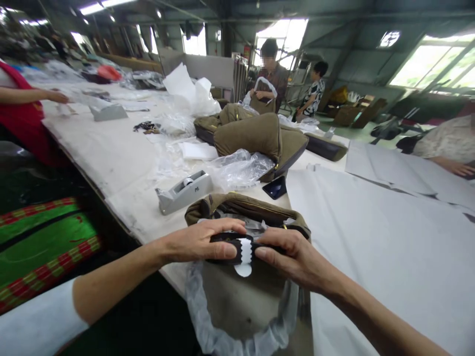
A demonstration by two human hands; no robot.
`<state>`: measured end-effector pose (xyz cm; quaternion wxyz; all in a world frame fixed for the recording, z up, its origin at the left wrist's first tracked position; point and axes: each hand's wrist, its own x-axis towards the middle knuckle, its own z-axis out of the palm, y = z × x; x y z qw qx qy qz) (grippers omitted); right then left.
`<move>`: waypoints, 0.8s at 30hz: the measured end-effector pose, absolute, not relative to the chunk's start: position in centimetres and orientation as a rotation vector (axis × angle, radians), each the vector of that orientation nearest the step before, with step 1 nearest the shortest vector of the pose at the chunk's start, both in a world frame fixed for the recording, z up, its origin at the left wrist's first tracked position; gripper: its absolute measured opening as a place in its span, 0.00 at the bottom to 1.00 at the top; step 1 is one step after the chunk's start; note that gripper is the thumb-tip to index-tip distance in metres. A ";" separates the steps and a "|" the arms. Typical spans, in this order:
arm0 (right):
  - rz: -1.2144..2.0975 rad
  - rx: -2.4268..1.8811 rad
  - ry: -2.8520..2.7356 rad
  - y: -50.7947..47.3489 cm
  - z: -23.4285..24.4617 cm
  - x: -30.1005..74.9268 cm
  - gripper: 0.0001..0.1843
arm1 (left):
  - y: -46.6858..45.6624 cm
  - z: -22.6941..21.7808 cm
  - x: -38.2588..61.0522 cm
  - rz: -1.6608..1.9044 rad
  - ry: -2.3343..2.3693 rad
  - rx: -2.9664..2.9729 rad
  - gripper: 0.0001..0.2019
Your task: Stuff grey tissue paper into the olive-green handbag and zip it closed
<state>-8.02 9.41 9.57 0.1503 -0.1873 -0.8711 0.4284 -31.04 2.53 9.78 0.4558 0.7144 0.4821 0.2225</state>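
Observation:
An olive-brown bag (245, 296) lies at the near table edge, partly wrapped in clear plastic (208, 326). Across its top runs a black strap (222, 239) with a white paper piece (244, 254) wrapped round its middle. My left hand (200, 241) grips the strap left of the paper, fingers curled over it. My right hand (293, 257) pinches the strap on the right side, its thumb pressed at the edge of the paper.
A grey tape dispenser (184, 192) stands just beyond the bag. Behind it lie crumpled plastic (237, 170), a dark phone (275, 187), and more olive bags (256, 136). Large white paper sheets (371, 237) cover the table's right. Other people work at the left, back and right.

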 end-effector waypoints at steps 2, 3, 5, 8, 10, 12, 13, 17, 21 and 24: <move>1.331 -0.579 -2.393 9.8 9.3 -8.3 0.16 | 2.7 10.4 -31.7 0.564 1.126 1.642 0.26; 1.346 -0.599 -2.351 9.8 9.2 -8.5 0.16 | 2.9 10.7 -31.8 0.581 1.122 1.614 0.25; 1.276 -0.649 -2.315 9.8 9.0 -8.9 0.16 | 3.7 11.5 -32.0 0.608 1.153 1.659 0.18; 0.823 -0.762 -2.350 9.7 9.1 -8.6 0.16 | 5.4 12.4 -31.8 0.680 1.214 1.944 0.13; 0.348 -0.837 -2.385 9.3 9.1 -7.9 0.21 | 6.8 12.3 -31.5 0.769 1.254 2.181 0.15; -0.058 -0.873 -2.462 8.6 8.4 -6.9 0.28 | 8.3 11.4 -31.0 0.721 1.322 2.370 0.15; -0.190 -0.869 -2.535 8.2 7.8 -6.5 0.28 | 8.9 10.7 -30.6 0.600 1.363 2.450 0.15; -0.381 -0.738 -2.808 6.4 4.9 -5.7 0.23 | 10.2 7.6 -28.9 -0.046 1.402 2.555 0.14; -0.596 -0.642 -2.774 5.9 3.9 -6.3 0.19 | 10.3 6.0 -27.1 -0.321 1.439 2.514 0.10; -0.771 -0.567 -2.781 6.5 4.5 -7.0 0.17 | 10.3 5.9 -26.2 -0.386 1.427 2.587 0.07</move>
